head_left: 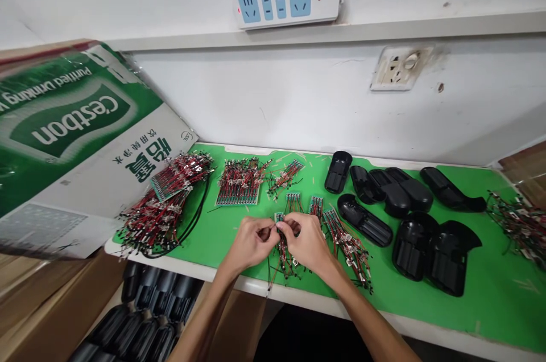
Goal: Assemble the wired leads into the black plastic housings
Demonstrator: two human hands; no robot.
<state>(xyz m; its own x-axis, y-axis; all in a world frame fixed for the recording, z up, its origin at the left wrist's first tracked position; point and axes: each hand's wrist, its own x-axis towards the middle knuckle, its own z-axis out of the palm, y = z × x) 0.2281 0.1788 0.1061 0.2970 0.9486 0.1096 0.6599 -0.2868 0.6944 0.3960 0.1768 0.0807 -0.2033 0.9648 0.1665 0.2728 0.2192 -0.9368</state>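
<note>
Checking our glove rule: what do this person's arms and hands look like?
Left grip and right grip are bare, with no gloves or rings showing. The forearms are bare too: no sleeves, watch or bands in view.

The left hand [251, 242] and right hand [307, 243] are bare and lean. The left forearm [200, 319] and right forearm [367, 316] are slim, bare and unmarked.

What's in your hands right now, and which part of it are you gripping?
The left hand and right hand appear to pinch a small green circuit board by its lower end, red-and-black wires hanging below; the exact contact is hidden.
</note>
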